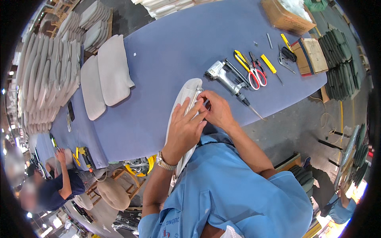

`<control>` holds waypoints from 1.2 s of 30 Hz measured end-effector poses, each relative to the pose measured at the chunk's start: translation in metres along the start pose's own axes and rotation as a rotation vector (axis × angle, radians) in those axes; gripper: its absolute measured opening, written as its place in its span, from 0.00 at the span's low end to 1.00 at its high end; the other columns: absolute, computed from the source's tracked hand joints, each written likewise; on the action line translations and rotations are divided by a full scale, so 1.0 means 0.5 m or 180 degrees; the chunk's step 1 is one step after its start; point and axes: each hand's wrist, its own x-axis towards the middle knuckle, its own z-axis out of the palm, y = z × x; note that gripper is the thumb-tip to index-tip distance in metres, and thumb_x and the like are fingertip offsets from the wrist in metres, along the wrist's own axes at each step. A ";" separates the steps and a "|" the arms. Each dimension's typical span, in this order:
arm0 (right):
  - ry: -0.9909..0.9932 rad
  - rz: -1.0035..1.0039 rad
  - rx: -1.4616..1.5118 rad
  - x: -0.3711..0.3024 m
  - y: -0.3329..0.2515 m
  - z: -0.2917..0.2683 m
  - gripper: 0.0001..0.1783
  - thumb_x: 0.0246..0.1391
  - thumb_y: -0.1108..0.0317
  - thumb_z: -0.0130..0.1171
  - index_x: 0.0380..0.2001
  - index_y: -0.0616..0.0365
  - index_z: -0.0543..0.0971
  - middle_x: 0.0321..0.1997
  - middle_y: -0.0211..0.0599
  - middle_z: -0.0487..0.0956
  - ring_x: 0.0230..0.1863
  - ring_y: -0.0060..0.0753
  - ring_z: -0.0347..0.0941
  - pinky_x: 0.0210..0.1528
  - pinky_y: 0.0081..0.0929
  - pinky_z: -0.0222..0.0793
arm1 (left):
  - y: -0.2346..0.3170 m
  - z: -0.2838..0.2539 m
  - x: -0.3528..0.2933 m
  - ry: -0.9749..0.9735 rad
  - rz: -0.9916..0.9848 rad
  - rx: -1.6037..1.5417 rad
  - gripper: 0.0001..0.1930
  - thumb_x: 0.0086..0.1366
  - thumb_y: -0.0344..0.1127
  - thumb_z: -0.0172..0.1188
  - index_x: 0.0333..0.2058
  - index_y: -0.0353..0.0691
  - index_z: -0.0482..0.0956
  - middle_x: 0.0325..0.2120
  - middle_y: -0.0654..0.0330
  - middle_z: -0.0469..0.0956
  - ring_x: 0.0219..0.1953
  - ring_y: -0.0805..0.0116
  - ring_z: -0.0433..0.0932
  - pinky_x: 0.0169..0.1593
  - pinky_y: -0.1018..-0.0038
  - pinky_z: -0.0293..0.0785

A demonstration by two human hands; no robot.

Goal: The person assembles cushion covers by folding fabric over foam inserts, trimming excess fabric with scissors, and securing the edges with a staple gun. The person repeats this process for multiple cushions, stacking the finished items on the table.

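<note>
A pale grey upholstered cushion (189, 88) stands tilted on its edge at the near side of the table, its whitish underside turned toward me. My left hand (184, 125) lies across that underside with fingers stretched and slightly spread, a metal watch (166, 162) on its wrist. Beside it, my right hand (216, 108) pinches at the cushion's cloth edge near the upper end. The fingertips of both hands almost meet. What exactly sits between the right fingertips is too small to make out.
On the blue-covered table (166, 51) lie a staple gun (226, 77), red-handled scissors (254, 75), pliers (258, 63) and a yellow screwdriver (269, 63). Two grey cushions (113, 71) rest at left, near tall cushion stacks (47, 75). Boxes (311, 55) stand at right. A co-worker (59, 186) works lower left.
</note>
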 end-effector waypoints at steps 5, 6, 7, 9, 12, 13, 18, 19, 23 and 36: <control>0.0137 0.0221 0.0176 0.009 -0.005 0.022 0.10 0.54 0.66 0.68 0.36 0.55 0.78 0.36 0.36 0.79 0.31 0.39 0.78 0.34 0.37 0.74 | -0.083 0.020 0.029 0.0345 -0.0154 0.0182 0.17 0.64 0.30 0.66 0.52 0.41 0.84 0.61 0.51 0.77 0.62 0.42 0.75 0.63 0.55 0.72; 0.0149 0.0221 0.0102 0.012 -0.005 0.022 0.11 0.54 0.66 0.69 0.36 0.55 0.78 0.36 0.36 0.78 0.30 0.39 0.78 0.33 0.37 0.74 | -0.096 0.021 0.036 0.0411 -0.0190 0.0093 0.17 0.64 0.29 0.66 0.52 0.40 0.83 0.61 0.50 0.78 0.61 0.43 0.76 0.62 0.57 0.73; 0.0161 0.0222 0.0029 0.015 -0.006 0.023 0.11 0.53 0.65 0.69 0.35 0.55 0.78 0.36 0.36 0.78 0.30 0.39 0.78 0.33 0.37 0.74 | -0.106 0.018 0.041 0.0416 -0.0364 -0.0159 0.16 0.64 0.28 0.65 0.52 0.40 0.83 0.59 0.50 0.79 0.60 0.45 0.78 0.61 0.59 0.74; 0.0192 0.0213 -0.0117 0.022 -0.012 0.020 0.11 0.52 0.65 0.70 0.34 0.55 0.77 0.36 0.35 0.77 0.29 0.39 0.77 0.32 0.38 0.73 | -0.124 0.012 0.049 0.0426 -0.0709 -0.0674 0.16 0.64 0.27 0.64 0.51 0.40 0.83 0.57 0.50 0.80 0.57 0.48 0.81 0.59 0.62 0.77; 0.0259 0.0139 -0.0295 0.037 -0.019 0.013 0.11 0.52 0.64 0.69 0.34 0.54 0.77 0.37 0.35 0.75 0.29 0.41 0.77 0.32 0.39 0.73 | -0.151 0.023 0.057 0.0595 -0.0674 -0.0495 0.14 0.65 0.30 0.63 0.49 0.38 0.84 0.53 0.50 0.83 0.51 0.49 0.83 0.53 0.62 0.80; 0.0287 0.0082 -0.0326 0.043 -0.018 0.015 0.11 0.52 0.64 0.69 0.34 0.53 0.77 0.37 0.35 0.75 0.30 0.42 0.77 0.32 0.40 0.73 | -0.155 0.023 0.062 0.0496 -0.0696 -0.0577 0.14 0.65 0.29 0.63 0.50 0.37 0.84 0.53 0.50 0.83 0.52 0.49 0.83 0.53 0.62 0.80; 0.0235 -0.0020 -0.0597 0.063 -0.026 0.008 0.09 0.53 0.65 0.67 0.35 0.52 0.77 0.39 0.35 0.75 0.32 0.45 0.78 0.32 0.42 0.74 | -0.151 0.021 0.092 0.0111 -0.0884 -0.0716 0.14 0.65 0.29 0.62 0.49 0.36 0.83 0.51 0.50 0.84 0.52 0.48 0.82 0.55 0.61 0.79; 0.0275 -0.0079 -0.0634 0.064 -0.024 0.009 0.09 0.53 0.65 0.66 0.36 0.53 0.78 0.38 0.35 0.75 0.32 0.45 0.78 0.32 0.42 0.74 | -0.150 0.021 0.092 0.0069 -0.0867 -0.0795 0.16 0.64 0.30 0.63 0.51 0.35 0.82 0.52 0.49 0.83 0.53 0.47 0.82 0.56 0.61 0.78; 0.0364 -0.0141 -0.0701 0.068 -0.011 0.012 0.08 0.54 0.66 0.65 0.36 0.53 0.79 0.37 0.36 0.76 0.32 0.45 0.79 0.32 0.43 0.75 | -0.132 0.031 0.078 -0.0019 -0.0643 -0.0858 0.27 0.60 0.33 0.67 0.59 0.34 0.76 0.57 0.46 0.79 0.58 0.45 0.78 0.60 0.59 0.75; 0.0318 -0.0160 -0.0413 0.055 0.007 -0.017 0.10 0.54 0.65 0.66 0.38 0.55 0.80 0.44 0.38 0.77 0.41 0.46 0.80 0.42 0.41 0.77 | -0.096 0.088 0.058 0.0070 -0.0734 -0.0530 0.39 0.58 0.37 0.70 0.66 0.31 0.67 0.63 0.44 0.73 0.63 0.45 0.73 0.63 0.58 0.73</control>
